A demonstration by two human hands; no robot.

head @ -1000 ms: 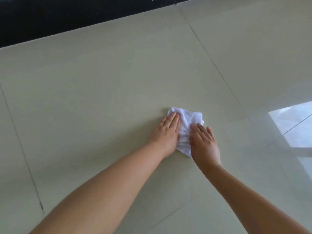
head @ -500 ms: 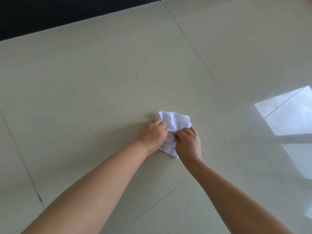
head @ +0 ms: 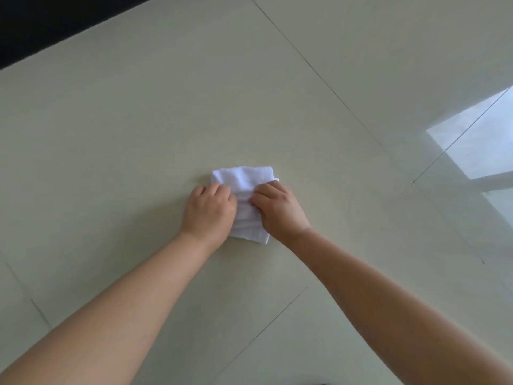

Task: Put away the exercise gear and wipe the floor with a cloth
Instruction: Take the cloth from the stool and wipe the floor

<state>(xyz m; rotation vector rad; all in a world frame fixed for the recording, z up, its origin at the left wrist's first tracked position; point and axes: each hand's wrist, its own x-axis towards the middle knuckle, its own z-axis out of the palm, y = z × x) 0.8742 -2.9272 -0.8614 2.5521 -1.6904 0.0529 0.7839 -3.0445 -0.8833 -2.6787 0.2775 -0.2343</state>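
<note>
Head view: a folded white cloth lies flat on the pale tiled floor, just above frame centre. The left hand, at the cloth's nine o'clock edge, grips it with curled fingers. The right hand, at three o'clock, pinches the fabric likewise. A bright window reflection shines at three o'clock, well apart.

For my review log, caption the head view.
Left hand and right hand grip a folded white cloth on pale floor tiles.
</note>
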